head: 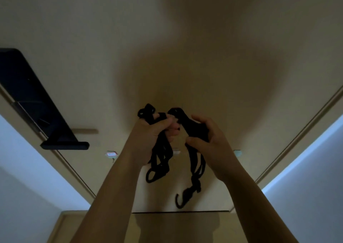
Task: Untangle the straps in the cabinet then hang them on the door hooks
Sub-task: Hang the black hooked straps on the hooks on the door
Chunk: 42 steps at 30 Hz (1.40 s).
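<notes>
The left hand (148,137) and right hand (211,140) each grip a bunch of the black straps (160,159). Untangling looks unfinished; no strap seems hung yet.

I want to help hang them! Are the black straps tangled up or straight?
Tangled. The left hand and right hand each grip a bunched clump of straps; loops and a hook dangle below.

A single wide-angle camera on the head sits close behind the left hand (154,137) and right hand (207,140), looking forward and down along both forearms at the pale door (185,57) just beyond the hands, its edges bowed.
</notes>
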Available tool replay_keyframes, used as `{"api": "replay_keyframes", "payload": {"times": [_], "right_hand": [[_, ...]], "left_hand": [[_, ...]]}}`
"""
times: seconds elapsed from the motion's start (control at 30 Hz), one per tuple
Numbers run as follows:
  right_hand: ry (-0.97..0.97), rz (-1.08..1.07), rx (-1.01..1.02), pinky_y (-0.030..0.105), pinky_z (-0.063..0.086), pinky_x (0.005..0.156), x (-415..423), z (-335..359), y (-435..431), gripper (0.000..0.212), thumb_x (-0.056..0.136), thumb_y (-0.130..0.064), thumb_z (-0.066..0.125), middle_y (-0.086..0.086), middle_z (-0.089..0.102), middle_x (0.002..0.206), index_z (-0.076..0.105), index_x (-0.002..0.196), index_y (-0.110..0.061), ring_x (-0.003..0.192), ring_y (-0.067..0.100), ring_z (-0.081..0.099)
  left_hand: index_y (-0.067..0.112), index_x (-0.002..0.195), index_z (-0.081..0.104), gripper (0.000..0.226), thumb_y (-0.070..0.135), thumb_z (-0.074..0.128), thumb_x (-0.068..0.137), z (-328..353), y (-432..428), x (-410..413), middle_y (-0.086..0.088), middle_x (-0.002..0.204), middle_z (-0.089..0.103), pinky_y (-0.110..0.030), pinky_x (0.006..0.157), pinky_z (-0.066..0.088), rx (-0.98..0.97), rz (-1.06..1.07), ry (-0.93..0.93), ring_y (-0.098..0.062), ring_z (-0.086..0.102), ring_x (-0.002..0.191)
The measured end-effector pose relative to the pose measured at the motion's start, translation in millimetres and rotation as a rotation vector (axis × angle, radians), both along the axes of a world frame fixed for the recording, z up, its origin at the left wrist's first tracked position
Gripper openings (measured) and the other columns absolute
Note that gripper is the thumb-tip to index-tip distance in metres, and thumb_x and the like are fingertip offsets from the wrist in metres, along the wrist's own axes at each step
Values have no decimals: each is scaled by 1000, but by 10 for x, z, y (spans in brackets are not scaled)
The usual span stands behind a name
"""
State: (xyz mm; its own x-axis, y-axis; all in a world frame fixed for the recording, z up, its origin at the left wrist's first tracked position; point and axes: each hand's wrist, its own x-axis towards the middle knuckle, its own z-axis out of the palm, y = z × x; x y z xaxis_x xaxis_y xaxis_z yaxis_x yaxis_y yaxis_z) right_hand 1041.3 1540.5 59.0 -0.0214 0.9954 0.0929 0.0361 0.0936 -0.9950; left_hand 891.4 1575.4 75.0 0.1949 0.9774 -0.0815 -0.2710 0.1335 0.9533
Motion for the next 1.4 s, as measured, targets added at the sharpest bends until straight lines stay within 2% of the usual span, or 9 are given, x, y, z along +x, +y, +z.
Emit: {"api": "replay_keyframes", "payload": {"times": [0.2, 0.37, 0.47, 0.57, 0.77, 0.93, 1.03, 1.23, 1.4], "right_hand": [[-56, 57, -126, 26, 46, 57, 201, 13, 16, 50, 82, -1, 56, 8, 56, 74, 47, 118, -33, 58, 13, 55], [-138, 213, -135, 21, 43, 51, 140, 170, 79, 58, 83, 2, 53, 0, 54, 73, 39, 129, -31, 50, 5, 52], [-227, 312, -135, 13, 44, 50, 81, 273, 102, 69, 80, 4, 59, -4, 54, 85, 33, 135, -30, 53, -4, 57], [-358, 370, -107, 20, 53, 72, 62, 271, 128, 84, 75, -1, 68, -6, 54, 107, 27, 139, -35, 85, 1, 61], [-573, 234, -80, 26, 50, 75, 80, 228, 164, 82, 75, -11, 72, -5, 55, 87, 27, 137, -40, 82, 13, 61], [-757, 252, -74, 23, 38, 62, 123, 191, 167, 18, 84, -14, 61, -2, 52, 73, 60, 100, -5, 56, 3, 46], [-532, 161, -51, 26, 41, 67, 105, 218, 184, 9, 87, -5, 52, 4, 55, 71, 61, 87, -6, 64, 11, 52], [-428, 166, -74, 22, 31, 52, 37, 373, 244, 13, 83, 2, 48, -5, 39, 56, 54, 78, -9, 41, 0, 35], [-562, 101, -59, 19, 28, 48, 38, 439, 292, 17, 83, -3, 46, -3, 38, 58, 49, 69, -11, 44, 4, 35]], "left_hand": [[16, 88, 64, 9, 10, 58, 87, -133, -34, 1, 9, 48, 48, -21, 43, 33, 0, 95, 205, -6, 38, 39], [23, 116, 50, 50, -8, 63, 79, -93, -109, 46, 12, 109, 56, -9, 61, 49, 269, -257, 434, 7, 63, 78], [17, 102, 58, 34, -5, 67, 77, -72, -78, 61, 11, 91, 63, -7, 64, 47, 331, -405, 516, 7, 64, 77], [9, 77, 54, 11, 8, 64, 82, -115, -16, 64, 9, 63, 52, -9, 50, 39, 361, -296, 660, -5, 50, 53], [13, 59, 31, 40, 1, 64, 79, -227, 118, -50, 12, 41, 37, -11, 46, 32, 270, -70, 502, -5, 34, 41], [1, 62, 47, 23, 2, 62, 79, -228, 201, -128, -14, 52, 40, -22, 47, 36, 242, -1, 445, -20, 38, 47], [-9, 83, 60, 23, 7, 73, 74, -217, 192, -130, -29, 80, 60, -25, 62, 51, 281, -74, 545, -32, 59, 71], [31, 137, 37, 95, 30, 87, 56, -113, 158, -195, 13, 138, 46, -25, 102, 40, 311, -247, 519, 0, 45, 125], [27, 110, 58, 42, 15, 73, 73, 42, 139, -153, 17, 100, 66, -9, 71, 50, 361, -57, 364, 10, 63, 87]]}}
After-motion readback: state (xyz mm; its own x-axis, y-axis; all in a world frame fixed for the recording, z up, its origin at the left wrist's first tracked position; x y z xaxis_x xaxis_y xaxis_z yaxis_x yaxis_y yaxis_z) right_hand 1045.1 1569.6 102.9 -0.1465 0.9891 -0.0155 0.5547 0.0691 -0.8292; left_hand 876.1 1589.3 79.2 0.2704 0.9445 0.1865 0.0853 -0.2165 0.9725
